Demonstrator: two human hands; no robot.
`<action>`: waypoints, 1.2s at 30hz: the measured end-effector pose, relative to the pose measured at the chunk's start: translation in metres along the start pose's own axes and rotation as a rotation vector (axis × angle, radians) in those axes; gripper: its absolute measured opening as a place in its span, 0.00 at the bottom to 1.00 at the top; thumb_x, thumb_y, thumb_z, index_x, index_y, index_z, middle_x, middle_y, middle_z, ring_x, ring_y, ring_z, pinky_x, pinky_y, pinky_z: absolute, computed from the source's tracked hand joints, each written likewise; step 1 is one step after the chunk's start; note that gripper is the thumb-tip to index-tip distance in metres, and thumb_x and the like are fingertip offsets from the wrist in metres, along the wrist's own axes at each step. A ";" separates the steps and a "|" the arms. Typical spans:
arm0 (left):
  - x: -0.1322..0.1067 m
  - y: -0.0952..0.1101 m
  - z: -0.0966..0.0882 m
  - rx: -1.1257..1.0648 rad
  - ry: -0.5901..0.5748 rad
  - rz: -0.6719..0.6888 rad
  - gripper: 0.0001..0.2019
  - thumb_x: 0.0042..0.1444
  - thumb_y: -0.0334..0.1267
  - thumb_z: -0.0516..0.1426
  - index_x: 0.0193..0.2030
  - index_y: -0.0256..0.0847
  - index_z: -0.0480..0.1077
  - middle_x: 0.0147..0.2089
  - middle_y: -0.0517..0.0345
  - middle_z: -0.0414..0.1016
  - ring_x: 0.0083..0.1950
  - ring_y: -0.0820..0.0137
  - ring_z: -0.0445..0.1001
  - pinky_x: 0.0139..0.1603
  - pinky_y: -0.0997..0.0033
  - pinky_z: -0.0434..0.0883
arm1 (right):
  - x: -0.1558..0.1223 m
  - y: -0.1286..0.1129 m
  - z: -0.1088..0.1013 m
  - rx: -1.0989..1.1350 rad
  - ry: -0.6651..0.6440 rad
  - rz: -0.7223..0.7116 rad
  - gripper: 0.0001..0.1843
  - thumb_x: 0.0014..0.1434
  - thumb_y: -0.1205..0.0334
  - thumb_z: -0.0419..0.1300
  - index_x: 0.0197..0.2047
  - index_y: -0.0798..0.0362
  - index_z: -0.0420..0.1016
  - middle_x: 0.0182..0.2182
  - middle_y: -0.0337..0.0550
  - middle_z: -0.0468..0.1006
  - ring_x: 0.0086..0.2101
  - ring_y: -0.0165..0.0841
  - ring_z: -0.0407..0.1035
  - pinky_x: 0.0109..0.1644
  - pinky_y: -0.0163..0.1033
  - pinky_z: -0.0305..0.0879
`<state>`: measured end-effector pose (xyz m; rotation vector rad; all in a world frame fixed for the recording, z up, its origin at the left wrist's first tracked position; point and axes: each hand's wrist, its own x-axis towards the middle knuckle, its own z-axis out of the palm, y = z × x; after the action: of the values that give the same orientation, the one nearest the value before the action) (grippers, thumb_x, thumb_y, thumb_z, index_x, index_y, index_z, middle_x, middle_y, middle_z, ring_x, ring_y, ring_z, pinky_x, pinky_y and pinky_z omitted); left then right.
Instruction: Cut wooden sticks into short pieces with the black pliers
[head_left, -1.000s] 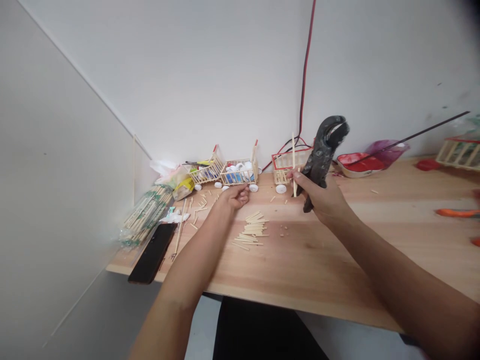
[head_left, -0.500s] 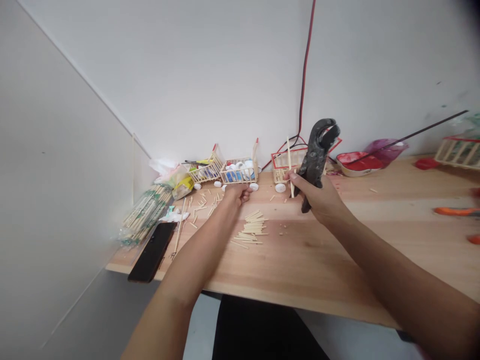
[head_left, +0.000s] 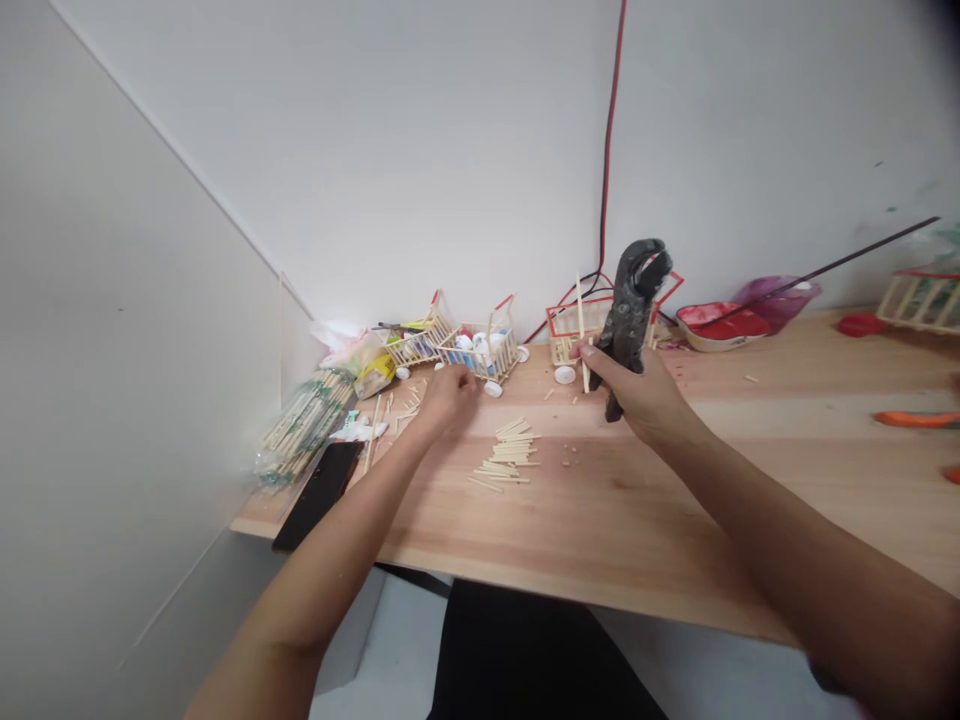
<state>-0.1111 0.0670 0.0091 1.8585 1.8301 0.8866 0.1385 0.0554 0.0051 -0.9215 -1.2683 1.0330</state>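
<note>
My right hand [head_left: 637, 385] is wrapped around a black cutter [head_left: 630, 315], thumb and forefinger pinching a long stick [head_left: 580, 320] near upright beside it, all beyond the pile of short sticks [head_left: 514, 455] and to its right. The cutter's jaws look parted. My left hand [head_left: 448, 393] is beyond the pile and to its left, fingers curled close to the middle cart [head_left: 480, 364]; I cannot tell whether they touch it or have hold of anything.

I judge the cutting partly done: many short lengths lie in the pile, while the stick I hold is long. How many are left to cut, nothing shows.

Well left of the pile, the bag of sticks [head_left: 307, 425] carries green print and the yellow packet [head_left: 375, 377] dark marks, neither legible. I can read no brand on the cutter.
</note>
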 end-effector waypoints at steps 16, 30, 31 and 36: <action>0.017 0.003 0.012 0.020 -0.332 0.331 0.05 0.45 0.26 0.55 0.23 0.38 0.65 0.28 0.59 0.70 0.34 0.72 0.68 0.38 0.73 0.66 | -0.002 0.009 -0.001 -0.132 -0.151 0.040 0.17 0.53 0.46 0.64 0.34 0.53 0.76 0.26 0.41 0.74 0.26 0.31 0.66 0.29 0.36 0.63; -0.012 -0.028 -0.114 -0.259 0.206 -0.041 0.06 0.46 0.34 0.60 0.29 0.37 0.66 0.21 0.63 0.70 0.21 0.76 0.67 0.25 0.77 0.66 | -0.003 0.007 -0.003 -0.206 -0.228 0.078 0.18 0.55 0.45 0.63 0.34 0.53 0.77 0.26 0.41 0.74 0.26 0.31 0.64 0.28 0.36 0.60; -0.016 -0.030 -0.115 -0.211 0.187 -0.062 0.05 0.45 0.34 0.59 0.29 0.37 0.67 0.21 0.63 0.70 0.20 0.76 0.67 0.24 0.76 0.65 | -0.003 0.007 -0.003 -0.214 -0.233 0.081 0.18 0.55 0.44 0.63 0.34 0.53 0.78 0.25 0.41 0.73 0.26 0.31 0.64 0.27 0.36 0.60; -0.023 -0.036 -0.129 0.061 0.317 -0.092 0.06 0.45 0.35 0.56 0.30 0.37 0.73 0.23 0.59 0.73 0.21 0.73 0.68 0.25 0.72 0.66 | -0.005 0.010 -0.003 -0.230 -0.296 0.071 0.19 0.54 0.43 0.64 0.34 0.52 0.78 0.25 0.41 0.73 0.26 0.32 0.65 0.29 0.36 0.62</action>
<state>-0.2230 0.0271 0.0747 1.7309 2.1311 1.1580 0.1401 0.0537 -0.0059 -1.0191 -1.6371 1.1244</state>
